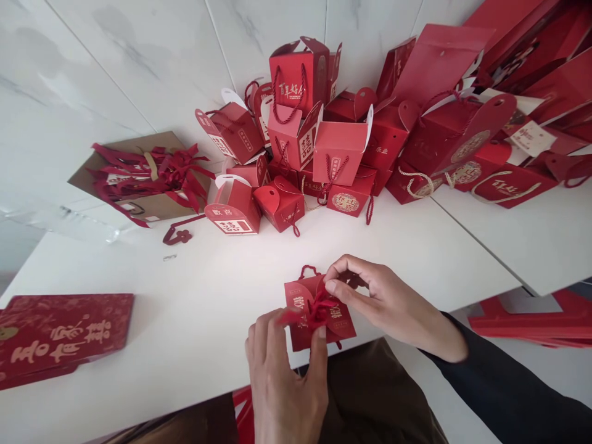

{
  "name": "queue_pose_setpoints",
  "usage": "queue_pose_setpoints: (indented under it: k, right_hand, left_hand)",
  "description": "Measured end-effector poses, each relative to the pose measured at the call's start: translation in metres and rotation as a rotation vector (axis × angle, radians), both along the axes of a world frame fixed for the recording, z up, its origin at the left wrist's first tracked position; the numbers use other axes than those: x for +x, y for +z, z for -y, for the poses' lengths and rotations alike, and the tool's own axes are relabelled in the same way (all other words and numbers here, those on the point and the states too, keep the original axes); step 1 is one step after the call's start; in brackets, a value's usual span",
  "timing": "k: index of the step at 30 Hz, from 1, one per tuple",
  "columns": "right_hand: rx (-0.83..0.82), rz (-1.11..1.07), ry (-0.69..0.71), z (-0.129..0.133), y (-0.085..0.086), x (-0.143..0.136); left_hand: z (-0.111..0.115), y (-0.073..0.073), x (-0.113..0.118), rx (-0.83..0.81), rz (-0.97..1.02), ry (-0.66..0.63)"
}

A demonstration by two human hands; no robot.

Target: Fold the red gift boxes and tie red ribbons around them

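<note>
A small red gift box (300, 336) with gold characters sits at the front edge of the white table. On its top lies a red ribbon bow (321, 303); a twisted cord loop shows at the box's far side. My right hand (365, 293) pinches the ribbon near the upper right of the bow between thumb and fingers. At the near left of the box is my left hand (287, 357), its thumb by the bow's lower edge and its fingers, slightly blurred, over the box's left side. Thumb and fingers stand apart, with a ribbon end near the index fingertip.
Many red gift boxes (282, 206) are piled at the back against a marbled wall. An open brown box (171, 143) of red ribbons stands at the back left, a flower-shaped ribbon piece (184, 236) before it. Flat red bags (69, 327) lie at the left.
</note>
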State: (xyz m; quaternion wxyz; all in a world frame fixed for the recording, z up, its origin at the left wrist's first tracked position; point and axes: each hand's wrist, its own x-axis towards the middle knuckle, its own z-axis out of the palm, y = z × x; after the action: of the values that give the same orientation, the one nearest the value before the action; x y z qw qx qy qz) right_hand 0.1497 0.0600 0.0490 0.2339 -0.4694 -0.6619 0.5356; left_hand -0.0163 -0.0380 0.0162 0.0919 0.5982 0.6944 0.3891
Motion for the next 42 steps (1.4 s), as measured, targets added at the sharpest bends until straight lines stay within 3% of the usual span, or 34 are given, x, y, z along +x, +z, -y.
queue_pose_setpoints:
  k: [10, 17, 24, 28, 32, 37, 42]
  right_hand:
    - [0.001, -0.111, -0.017, -0.002, -0.008, -0.001]
    - [0.027, -0.078, 0.0, -0.005, -0.012, 0.001]
    - [0.069, -0.06, 0.153, -0.008, -0.008, 0.008]
    - [0.057, -0.042, 0.098, -0.006, -0.009, 0.007]
    - [0.056, -0.016, 0.034, -0.003, -0.009, 0.004]
    - [0.055, -0.022, 0.004, -0.003, -0.011, 0.002]
    - [0.005, -0.045, 0.011, -0.004, -0.009, 0.002]
  left_hand:
    - [0.006, 0.001, 0.004, -0.101, 0.213, 0.056]
    - [0.011, 0.0, -0.006, -0.073, 0.199, -0.006]
    - [0.009, 0.006, 0.0, 0.006, 0.169, 0.021]
    - [0.004, 0.0, 0.001, 0.059, 0.104, -0.029]
    - [0.006, 0.003, 0.004, -0.122, 0.352, 0.126]
    - [0.008, 0.013, 0.009, -0.255, 0.688, 0.151]
    - [0.003, 0.011, 0.006, -0.212, 0.648, 0.098]
